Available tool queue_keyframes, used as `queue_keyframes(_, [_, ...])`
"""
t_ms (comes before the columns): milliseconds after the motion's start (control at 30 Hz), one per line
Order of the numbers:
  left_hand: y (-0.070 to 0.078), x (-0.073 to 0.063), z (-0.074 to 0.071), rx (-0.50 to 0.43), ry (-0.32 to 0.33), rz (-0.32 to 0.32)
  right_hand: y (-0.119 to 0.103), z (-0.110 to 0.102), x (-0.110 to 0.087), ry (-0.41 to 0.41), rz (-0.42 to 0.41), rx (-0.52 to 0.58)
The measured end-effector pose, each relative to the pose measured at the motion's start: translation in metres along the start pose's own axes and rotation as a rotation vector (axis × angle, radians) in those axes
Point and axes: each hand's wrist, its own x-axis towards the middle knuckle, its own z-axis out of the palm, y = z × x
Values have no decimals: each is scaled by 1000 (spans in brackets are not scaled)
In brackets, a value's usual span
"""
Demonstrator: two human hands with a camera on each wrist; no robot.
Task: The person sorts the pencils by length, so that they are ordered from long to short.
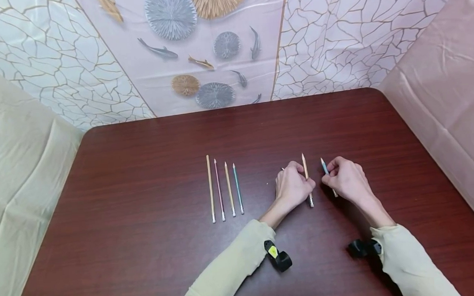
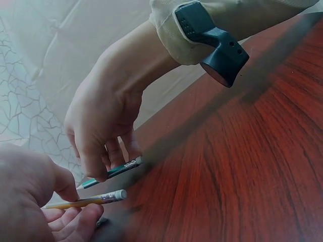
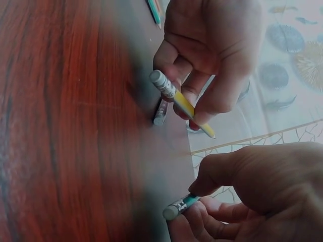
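My left hand [image 1: 293, 184] pinches a yellow pencil [image 1: 304, 163] between thumb and fingers, its sharpened tip pointing away and its white eraser nearer me. To its right, my right hand [image 1: 350, 180] pinches a teal pencil [image 1: 324, 165], also tip away. In the right wrist view, the eraser end of a dark red pencil [image 3: 160, 113] shows below the left hand, which hides most of it. Both held pencils show silver ferrules in the wrist views, the yellow one [image 2: 86, 201] nearer the left wrist camera than the teal one [image 2: 117, 170].
Left of my hands, several pencils lie side by side on the dark wooden table [image 1: 146, 262]: a tan one with a blunt end [image 1: 211, 188], a dark red one [image 1: 219, 190], a yellow one [image 1: 229, 189] and a teal one [image 1: 238, 188]. Patterned cloth [image 1: 215, 58] hangs behind.
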Motion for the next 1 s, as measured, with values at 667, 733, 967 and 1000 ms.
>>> queue_keyframes(667, [-9, -1, -27, 12, -16, 24, -15, -1, 0, 10, -60, 38])
queue_keyframes(733, [-11, -1, -29, 14, -21, 26, -17, 0, 0, 2, -65, 46])
queue_keyframes(967, [-19, -1, -39, 33, -12, 46, -24, 1, -1, -32, -64, 72])
queue_keyframes(1000, [-19, -2, -41, 29, -11, 47, -25, 1, -1, -36, -64, 77])
